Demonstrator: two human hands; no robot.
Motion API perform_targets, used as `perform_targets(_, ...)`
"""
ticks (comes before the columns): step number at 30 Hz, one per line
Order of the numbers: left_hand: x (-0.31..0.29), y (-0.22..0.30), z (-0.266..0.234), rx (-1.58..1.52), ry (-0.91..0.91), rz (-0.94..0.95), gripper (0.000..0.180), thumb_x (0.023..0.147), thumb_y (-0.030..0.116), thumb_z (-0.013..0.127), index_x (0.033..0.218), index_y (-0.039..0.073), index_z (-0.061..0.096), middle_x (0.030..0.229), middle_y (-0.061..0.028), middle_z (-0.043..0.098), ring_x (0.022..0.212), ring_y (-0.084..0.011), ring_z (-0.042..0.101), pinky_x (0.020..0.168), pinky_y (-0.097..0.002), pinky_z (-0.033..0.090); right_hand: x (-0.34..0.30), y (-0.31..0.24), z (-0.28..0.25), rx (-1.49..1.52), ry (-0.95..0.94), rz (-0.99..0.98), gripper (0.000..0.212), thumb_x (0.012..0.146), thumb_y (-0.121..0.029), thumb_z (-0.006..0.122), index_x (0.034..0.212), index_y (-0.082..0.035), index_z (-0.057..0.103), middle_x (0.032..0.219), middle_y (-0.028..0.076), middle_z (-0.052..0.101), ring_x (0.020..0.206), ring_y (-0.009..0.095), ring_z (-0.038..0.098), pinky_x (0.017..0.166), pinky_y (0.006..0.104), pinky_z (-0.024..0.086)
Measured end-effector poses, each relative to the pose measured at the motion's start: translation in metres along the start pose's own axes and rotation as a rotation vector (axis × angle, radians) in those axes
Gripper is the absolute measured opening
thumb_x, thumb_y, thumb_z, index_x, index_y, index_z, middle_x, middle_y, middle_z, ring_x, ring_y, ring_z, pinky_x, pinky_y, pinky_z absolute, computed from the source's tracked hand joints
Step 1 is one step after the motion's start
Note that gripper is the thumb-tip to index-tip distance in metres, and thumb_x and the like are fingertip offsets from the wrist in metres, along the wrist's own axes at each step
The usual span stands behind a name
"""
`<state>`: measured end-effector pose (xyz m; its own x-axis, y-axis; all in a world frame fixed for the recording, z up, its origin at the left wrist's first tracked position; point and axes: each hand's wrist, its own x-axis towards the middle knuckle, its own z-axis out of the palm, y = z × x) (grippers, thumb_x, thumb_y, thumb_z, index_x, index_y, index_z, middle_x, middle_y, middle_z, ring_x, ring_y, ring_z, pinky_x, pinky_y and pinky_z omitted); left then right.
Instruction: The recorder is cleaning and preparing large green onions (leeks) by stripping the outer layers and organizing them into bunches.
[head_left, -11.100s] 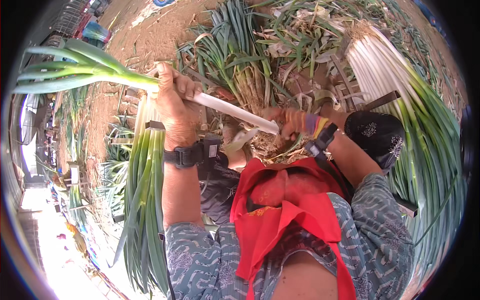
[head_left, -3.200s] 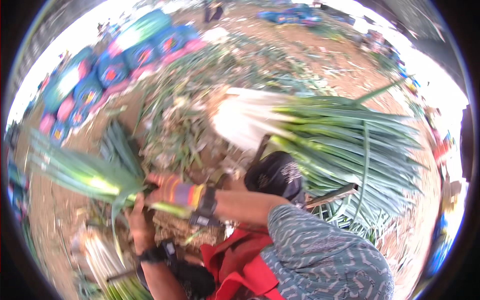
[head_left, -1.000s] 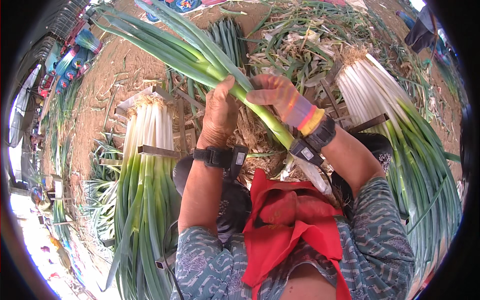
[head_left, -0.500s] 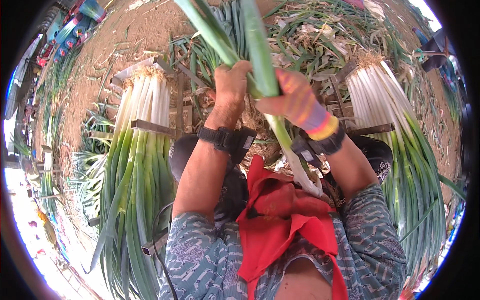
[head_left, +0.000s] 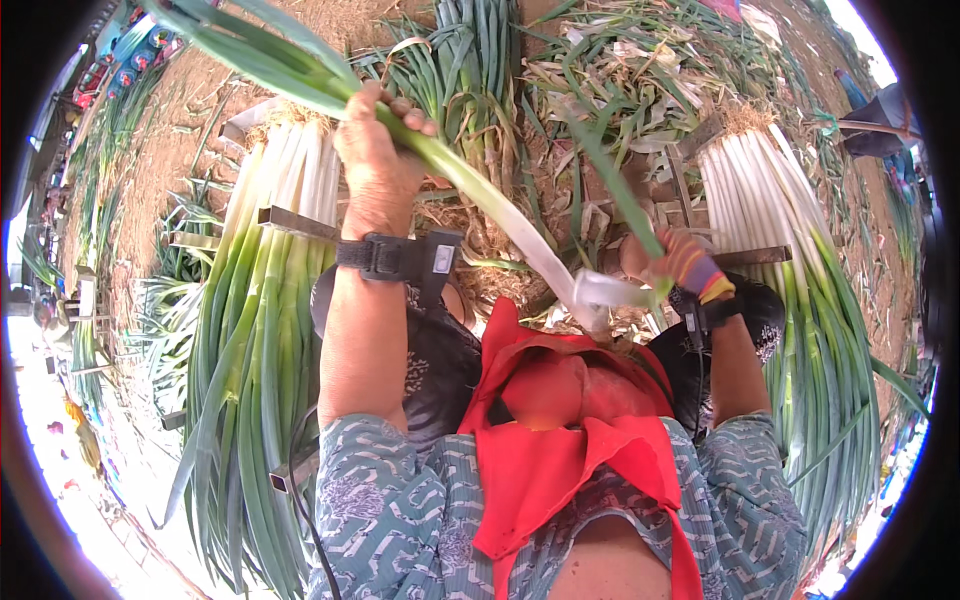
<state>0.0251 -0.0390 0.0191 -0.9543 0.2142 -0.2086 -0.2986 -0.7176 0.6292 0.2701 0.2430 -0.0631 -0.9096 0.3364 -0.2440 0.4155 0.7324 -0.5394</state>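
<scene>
My bare left hand point(head_left: 385, 150) is closed round the green upper stalk of a long green onion point(head_left: 480, 190). The onion slants from its leaves at the upper left down to its white end above my lap. Lower on the right, my right hand point(head_left: 682, 268), in a striped purple, orange and yellow glove, is closed on a peeled outer leaf point(head_left: 612, 180). That leaf's pale sheath point(head_left: 608, 291) reaches across to the onion's white lower end; whether it is still attached there cannot be made out. Motion blurs the leaf and my gloved hand.
Trimmed green onions lie in a large bundle point(head_left: 270, 300) on my left and another bundle point(head_left: 775, 230) on my right, each on a metal rack. Ahead are untrimmed onions point(head_left: 475, 70) and a heap of stripped leaves point(head_left: 640, 85). A red cloth point(head_left: 570, 440) covers my chest.
My hands have parted. The left has moved left with the onion, tilting its leaves leftward; the right has swung down and to the right, pulling an outer leaf away from the stalk.
</scene>
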Motion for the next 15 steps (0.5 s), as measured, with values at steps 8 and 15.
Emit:
perform_targets(8, 0.000, 0.016, -0.021, -0.135, -0.091, 0.038, 0.029, 0.088, 0.031, 0.052, 0.075, 0.009, 0.040, 0.062, -0.0001, 0.037, 0.050, -0.0118, 0.039, 0.048, -0.0274, 0.037, 0.008, -0.061, 0.006, 0.231, 0.105, -0.236, 0.041, 0.071, -0.034, 0.073, 0.096, -0.006, 0.056, 0.082, 0.013, 0.057, 0.074, 0.027, 0.059, 0.068, 0.0385, 0.048)
perform_targets(15, -0.003, 0.001, -0.023, -0.076, 0.123, 0.046, 0.026, 0.089, 0.028, 0.054, 0.083, 0.007, 0.041, 0.066, -0.0043, 0.042, 0.055, -0.0172, 0.044, 0.049, -0.0339, 0.042, -0.009, -0.161, 0.026, 0.044, 0.107, -0.638, 0.050, 0.073, -0.037, 0.070, 0.099, -0.002, 0.046, 0.081, 0.019, 0.056, 0.070, 0.036, 0.059, 0.057, 0.0420, 0.046)
